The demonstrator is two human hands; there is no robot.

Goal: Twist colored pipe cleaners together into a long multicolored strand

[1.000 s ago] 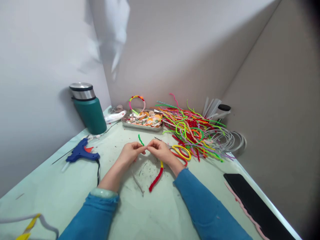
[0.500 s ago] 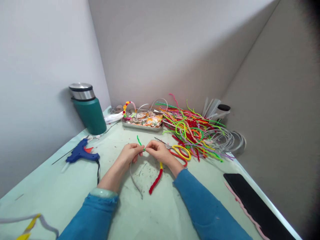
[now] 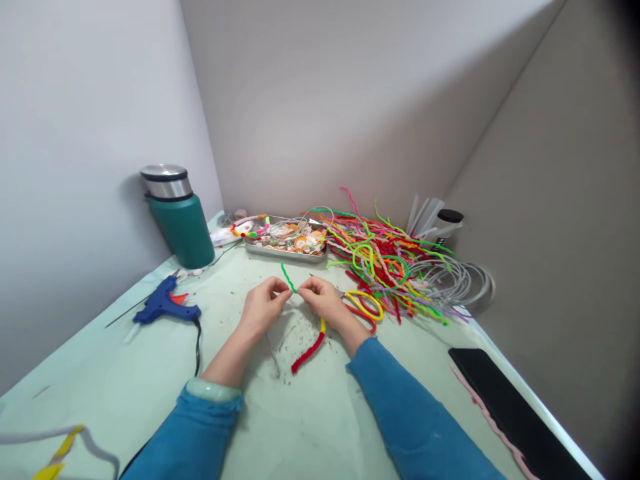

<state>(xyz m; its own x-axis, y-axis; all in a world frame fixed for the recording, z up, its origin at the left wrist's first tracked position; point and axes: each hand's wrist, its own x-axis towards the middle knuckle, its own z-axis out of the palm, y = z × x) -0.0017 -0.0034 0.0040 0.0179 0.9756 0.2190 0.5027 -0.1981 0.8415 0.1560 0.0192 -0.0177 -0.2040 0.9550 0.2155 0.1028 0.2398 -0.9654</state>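
Mid frame: green pipe cleaner [image 3: 287, 277], red pipe cleaner [image 3: 309, 351] with a yellow band, scissors [image 3: 364, 305] with yellow and red loops. Bottle [image 3: 183, 227] teal with silver lid, glue gun [image 3: 163, 305] blue with orange trigger, pile [image 3: 385, 257] upper right mixed red, neon green, orange, pink, purple. Tabletop [image 3: 125, 373] pale mint, sleeves [image 3: 400, 413] blue, slab [image 3: 505, 413] lower right black.

A green pipe cleaner [image 3: 287, 278] is pinched between the fingertips of the left hand [image 3: 260, 308] and the right hand [image 3: 325, 303], low over the table [image 3: 125, 387]. A red pipe cleaner [image 3: 307, 350] is seen trailing from under the right hand. Scissors [image 3: 363, 305] are laid just beside that hand.
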